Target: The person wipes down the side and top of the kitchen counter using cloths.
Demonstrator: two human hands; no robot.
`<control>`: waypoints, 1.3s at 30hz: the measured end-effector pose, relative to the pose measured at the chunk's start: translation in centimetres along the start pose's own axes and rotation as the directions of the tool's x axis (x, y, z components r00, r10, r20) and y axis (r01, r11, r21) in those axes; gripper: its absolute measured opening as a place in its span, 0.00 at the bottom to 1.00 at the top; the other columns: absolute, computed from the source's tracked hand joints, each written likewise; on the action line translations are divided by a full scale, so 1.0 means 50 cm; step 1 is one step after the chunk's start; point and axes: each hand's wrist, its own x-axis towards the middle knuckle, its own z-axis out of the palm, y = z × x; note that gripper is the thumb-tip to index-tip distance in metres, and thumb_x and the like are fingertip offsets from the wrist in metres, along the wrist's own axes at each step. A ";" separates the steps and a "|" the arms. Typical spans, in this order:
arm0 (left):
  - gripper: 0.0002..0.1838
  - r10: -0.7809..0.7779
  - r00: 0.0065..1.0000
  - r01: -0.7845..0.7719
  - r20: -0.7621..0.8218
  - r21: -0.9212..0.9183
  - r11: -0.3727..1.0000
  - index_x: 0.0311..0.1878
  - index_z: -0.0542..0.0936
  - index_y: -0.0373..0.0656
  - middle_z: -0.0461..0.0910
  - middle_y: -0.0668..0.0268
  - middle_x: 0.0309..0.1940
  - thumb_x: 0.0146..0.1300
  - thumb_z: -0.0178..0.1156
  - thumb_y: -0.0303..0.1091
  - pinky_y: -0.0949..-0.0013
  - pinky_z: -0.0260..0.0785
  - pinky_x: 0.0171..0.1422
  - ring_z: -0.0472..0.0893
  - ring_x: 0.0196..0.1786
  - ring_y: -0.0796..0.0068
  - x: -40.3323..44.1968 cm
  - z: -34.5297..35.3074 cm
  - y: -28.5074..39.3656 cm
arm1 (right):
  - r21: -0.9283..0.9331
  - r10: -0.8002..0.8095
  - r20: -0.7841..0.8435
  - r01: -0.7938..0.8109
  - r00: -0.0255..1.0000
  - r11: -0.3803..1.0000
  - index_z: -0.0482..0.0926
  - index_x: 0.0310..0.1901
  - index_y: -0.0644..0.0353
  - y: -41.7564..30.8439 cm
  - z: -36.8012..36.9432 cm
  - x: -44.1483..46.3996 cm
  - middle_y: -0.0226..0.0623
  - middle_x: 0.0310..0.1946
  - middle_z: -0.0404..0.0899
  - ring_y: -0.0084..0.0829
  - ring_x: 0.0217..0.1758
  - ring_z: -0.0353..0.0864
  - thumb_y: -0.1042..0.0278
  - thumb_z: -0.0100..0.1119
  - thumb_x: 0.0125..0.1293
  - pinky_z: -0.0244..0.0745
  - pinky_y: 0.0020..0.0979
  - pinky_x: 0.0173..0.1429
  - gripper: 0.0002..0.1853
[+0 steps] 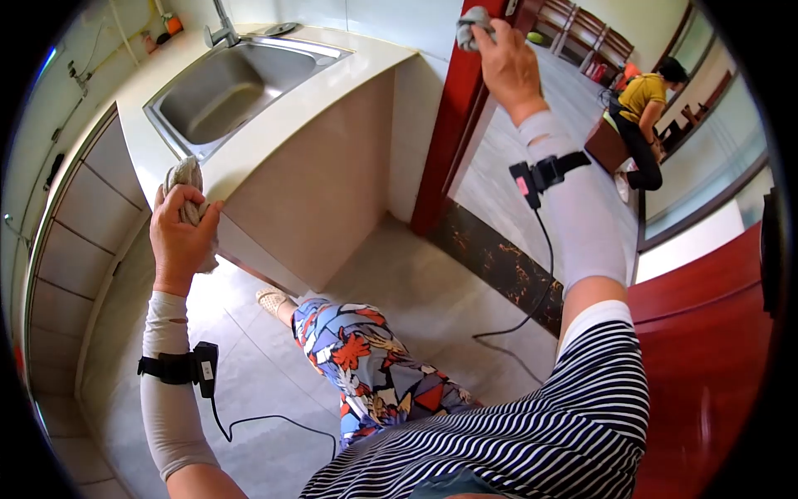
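Observation:
My left hand (176, 237) is closed around a bunched grey-beige cloth (184, 176), held beside the front corner of the countertop (258, 145). Part of that cloth hangs below my fingers. Raised at the upper right, my right hand (511, 71) pinches a smaller crumpled grey cloth (474, 29) against the red door frame (455, 116). Whether this cloth presses on the wood I cannot tell. Both forearms wear pale sleeves with strapped black devices and thin cables.
A steel sink (224, 100) with a tap (221, 29) is set in the counter. Through the doorway, a person in a yellow top (644, 100) crouches near a brown box (607, 145). A red door (706, 358) stands at the right. A dark threshold (499, 258) crosses the floor.

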 end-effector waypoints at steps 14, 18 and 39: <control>0.14 0.008 1.000 -0.008 0.006 0.013 1.000 0.32 0.77 0.41 0.74 0.59 0.32 0.47 0.73 0.34 0.62 0.71 0.43 0.76 0.36 0.59 -0.003 -0.016 0.007 | 0.071 -0.017 0.890 -0.101 0.457 0.992 0.79 0.54 0.58 -0.255 0.105 -0.320 0.33 0.59 0.71 0.40 0.60 0.72 0.69 0.54 0.64 0.78 0.39 0.49 0.16; 0.14 0.024 0.999 -0.024 -0.026 -0.008 1.000 0.32 0.77 0.41 0.74 0.58 0.32 0.48 0.72 0.33 0.60 0.71 0.43 0.76 0.36 0.57 0.003 -0.004 0.003 | 0.056 0.067 0.960 -0.423 0.270 0.904 0.81 0.50 0.60 -0.251 0.061 -0.376 0.42 0.57 0.74 0.46 0.60 0.74 0.74 0.56 0.61 0.77 0.42 0.55 0.15; 0.13 0.038 0.999 -0.038 0.001 -0.017 0.999 0.34 0.77 0.42 0.75 0.60 0.34 0.53 0.71 0.37 0.60 0.70 0.46 0.76 0.38 0.58 0.007 -0.003 0.002 | -0.124 -0.009 0.990 -0.853 -0.138 -0.506 0.80 0.39 0.66 -0.228 -0.207 -0.553 0.36 0.32 0.82 0.32 0.34 0.82 0.67 0.60 0.67 0.78 0.35 0.37 0.09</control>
